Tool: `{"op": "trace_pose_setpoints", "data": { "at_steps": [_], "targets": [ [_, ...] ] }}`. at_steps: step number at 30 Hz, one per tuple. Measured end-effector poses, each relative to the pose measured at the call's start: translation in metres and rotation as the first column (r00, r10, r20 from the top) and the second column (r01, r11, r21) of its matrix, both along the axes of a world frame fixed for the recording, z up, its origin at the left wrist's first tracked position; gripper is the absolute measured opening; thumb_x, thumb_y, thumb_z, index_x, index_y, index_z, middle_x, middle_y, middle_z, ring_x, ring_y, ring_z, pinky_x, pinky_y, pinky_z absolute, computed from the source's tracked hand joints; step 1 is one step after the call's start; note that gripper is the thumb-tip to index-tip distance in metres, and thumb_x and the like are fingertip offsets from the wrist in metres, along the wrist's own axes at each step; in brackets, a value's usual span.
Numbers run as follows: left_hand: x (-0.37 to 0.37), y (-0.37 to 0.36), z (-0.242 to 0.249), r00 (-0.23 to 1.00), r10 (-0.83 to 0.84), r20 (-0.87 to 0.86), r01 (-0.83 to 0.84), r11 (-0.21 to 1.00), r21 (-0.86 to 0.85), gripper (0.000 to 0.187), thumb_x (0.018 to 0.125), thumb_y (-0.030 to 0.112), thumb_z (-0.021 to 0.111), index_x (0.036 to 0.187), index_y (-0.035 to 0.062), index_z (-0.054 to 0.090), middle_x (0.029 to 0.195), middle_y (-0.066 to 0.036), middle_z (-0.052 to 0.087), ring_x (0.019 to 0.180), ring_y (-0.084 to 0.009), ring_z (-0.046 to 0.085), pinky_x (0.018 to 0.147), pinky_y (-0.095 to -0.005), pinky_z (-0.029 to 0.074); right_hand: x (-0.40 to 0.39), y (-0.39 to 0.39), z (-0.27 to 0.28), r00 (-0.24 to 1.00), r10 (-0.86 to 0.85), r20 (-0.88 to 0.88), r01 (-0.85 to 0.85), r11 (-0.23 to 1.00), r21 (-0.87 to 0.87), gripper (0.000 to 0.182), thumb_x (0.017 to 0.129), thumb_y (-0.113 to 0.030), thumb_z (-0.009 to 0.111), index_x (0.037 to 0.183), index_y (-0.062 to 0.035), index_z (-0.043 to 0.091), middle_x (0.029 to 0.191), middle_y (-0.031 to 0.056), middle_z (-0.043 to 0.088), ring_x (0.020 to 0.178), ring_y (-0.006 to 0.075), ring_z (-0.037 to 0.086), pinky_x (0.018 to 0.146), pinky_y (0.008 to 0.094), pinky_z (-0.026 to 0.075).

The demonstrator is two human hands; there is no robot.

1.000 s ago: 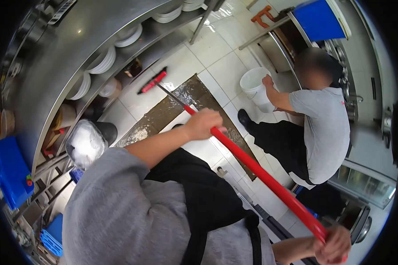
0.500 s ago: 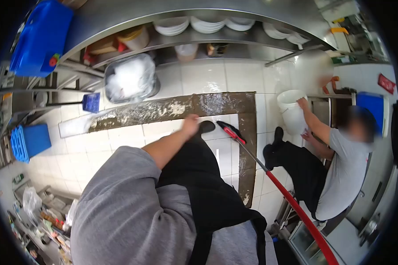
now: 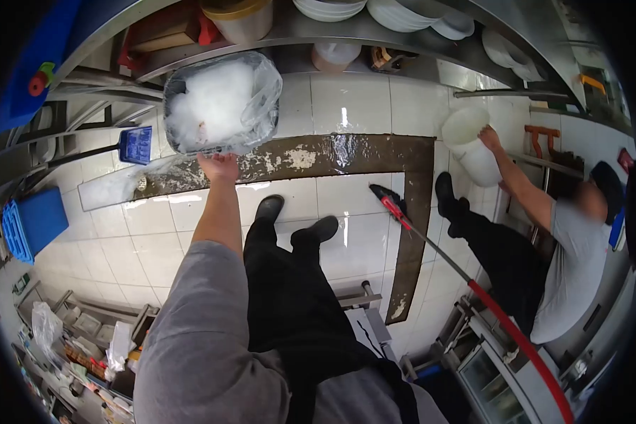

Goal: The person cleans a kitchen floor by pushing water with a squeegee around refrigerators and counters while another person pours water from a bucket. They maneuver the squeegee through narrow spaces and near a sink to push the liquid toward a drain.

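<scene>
Our left hand (image 3: 220, 168) is at the near rim of a dark rectangular bin (image 3: 264, 106), lined with clear plastic and heaped with white material (image 3: 219, 95); we cannot tell whether the fingers grip it. Our right hand is out of view. To the right, a long red-handled brush (image 3: 514, 332) rests its black head on glossy white tiles (image 3: 350, 247) beside a wet brown L-shaped floor strip (image 3: 283, 159). On the far side, white bowls (image 3: 403, 18) line a metal shelf (image 3: 417, 44); at right, a co-worker in grey (image 3: 572, 240) holds a white bucket (image 3: 479, 159).

Left grip (image 3: 220, 167) now at bin (image 3: 267, 114)
</scene>
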State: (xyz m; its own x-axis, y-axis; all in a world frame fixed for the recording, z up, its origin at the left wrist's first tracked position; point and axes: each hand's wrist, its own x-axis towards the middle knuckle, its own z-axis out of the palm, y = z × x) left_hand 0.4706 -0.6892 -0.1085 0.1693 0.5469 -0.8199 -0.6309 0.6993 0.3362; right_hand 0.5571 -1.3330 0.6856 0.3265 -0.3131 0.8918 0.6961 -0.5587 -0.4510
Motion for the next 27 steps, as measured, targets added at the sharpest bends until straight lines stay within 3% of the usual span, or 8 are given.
{"op": "trace_pose_setpoints", "data": {
  "at_steps": [1, 5, 6, 9, 18, 22, 23, 27],
  "targets": [
    [0.005, -0.005, 0.011, 0.998, -0.044, -0.035, 0.044, 0.999, -0.006, 0.054, 0.088, 0.061, 0.046, 0.092, 0.0072, 0.040, 0.087, -0.005, 0.038, 0.078, -0.0183, 0.037, 0.083, -0.0383, 0.040, 0.006, 0.013, -0.001, 0.997, 0.051, -0.057, -0.054, 0.997, -0.051, 0.016, 0.094, -0.023, 0.052, 0.078, -0.0176, 0.050, 0.056, -0.0010, 0.038, 0.039, 0.0135, 0.038, 0.039, 0.0307, 0.032],
    [-0.023, 0.016, 0.043, 0.998, -0.026, -0.057, 0.026, 1.000, -0.004, 0.044, 0.089, 0.050, 0.052, 0.068, 0.0143, 0.038, 0.057, 0.003, 0.031, 0.055, -0.0138, 0.037, 0.056, -0.0299, 0.036, -0.007, 0.053, -0.003, 0.988, 0.136, -0.076, -0.134, 0.991, 0.021, 0.022, 0.094, -0.022, 0.047, 0.073, -0.0218, 0.045, 0.052, -0.0056, 0.031, 0.036, 0.0091, 0.031, 0.040, 0.0272, 0.028],
    [-0.035, 0.029, 0.043, 0.998, -0.032, -0.054, 0.031, 0.999, -0.009, 0.044, 0.089, 0.050, 0.052, 0.068, 0.0143, 0.038, 0.057, 0.003, 0.031, 0.055, -0.0138, 0.037, 0.056, -0.0299, 0.036, -0.009, 0.057, -0.002, 0.995, 0.058, -0.082, -0.065, 0.995, -0.078, 0.022, 0.094, -0.022, 0.049, 0.072, -0.0235, 0.045, 0.052, -0.0062, 0.031, 0.036, 0.0089, 0.031, 0.040, 0.0265, 0.027],
    [-0.079, 0.058, 0.051, 0.947, -0.211, -0.240, 0.237, 0.968, 0.086, 0.030, 0.089, 0.029, 0.061, 0.069, 0.0179, 0.042, 0.055, 0.004, 0.035, 0.045, -0.0076, 0.032, 0.042, -0.0233, 0.026, -0.010, 0.062, 0.003, 0.983, 0.129, -0.128, -0.126, 0.992, 0.029, 0.020, 0.093, -0.023, 0.050, 0.074, -0.0229, 0.045, 0.052, -0.0062, 0.031, 0.036, 0.0088, 0.031, 0.040, 0.0269, 0.027],
    [-0.277, 0.046, -0.022, 0.599, -0.375, -0.707, 0.543, 0.840, 0.014, 0.020, 0.090, 0.025, 0.063, 0.092, 0.0084, 0.052, 0.064, 0.000, 0.046, 0.048, -0.0104, 0.038, 0.040, -0.0288, 0.029, 0.006, 0.075, 0.012, 0.955, 0.222, -0.195, -0.228, 0.974, -0.010, 0.013, 0.094, -0.021, 0.049, 0.081, -0.0195, 0.047, 0.055, -0.0023, 0.033, 0.042, 0.0142, 0.033, 0.046, 0.0350, 0.031],
    [-0.357, 0.020, -0.033, 0.640, -0.382, -0.667, 0.490, 0.871, -0.029, 0.026, 0.091, 0.026, 0.061, 0.098, 0.0043, 0.049, 0.074, -0.003, 0.051, 0.057, -0.0130, 0.045, 0.046, -0.0296, 0.036, 0.019, 0.079, 0.021, 0.987, 0.116, -0.113, -0.111, 0.993, 0.044, 0.010, 0.094, -0.013, 0.051, 0.099, -0.0220, 0.051, 0.053, -0.0008, 0.031, 0.041, 0.0164, 0.031, 0.046, 0.0384, 0.031],
    [-0.366, 0.013, -0.031, 0.624, -0.359, -0.694, 0.468, 0.883, -0.036, 0.028, 0.092, 0.026, 0.060, 0.101, 0.0034, 0.048, 0.081, -0.005, 0.052, 0.063, -0.0141, 0.047, 0.049, -0.0299, 0.039, 0.024, 0.096, 0.018, 0.988, 0.103, -0.113, -0.093, 0.992, 0.089, 0.008, 0.095, -0.021, 0.051, 0.087, -0.0192, 0.052, 0.050, -0.0016, 0.031, 0.038, 0.0148, 0.029, 0.042, 0.0354, 0.030],
    [-0.393, 0.000, -0.027, 0.639, -0.283, -0.715, 0.373, 0.927, -0.034, 0.033, 0.092, 0.027, 0.059, 0.110, 0.0013, 0.046, 0.094, -0.008, 0.054, 0.078, -0.0169, 0.052, 0.063, -0.0318, 0.046, 0.050, 0.086, 0.029, 0.981, 0.119, -0.153, -0.111, 0.992, 0.062, 0.006, 0.094, -0.021, 0.052, 0.100, -0.0196, 0.048, 0.063, 0.0008, 0.038, 0.048, 0.0188, 0.036, 0.047, 0.0366, 0.035]
  ]
}}
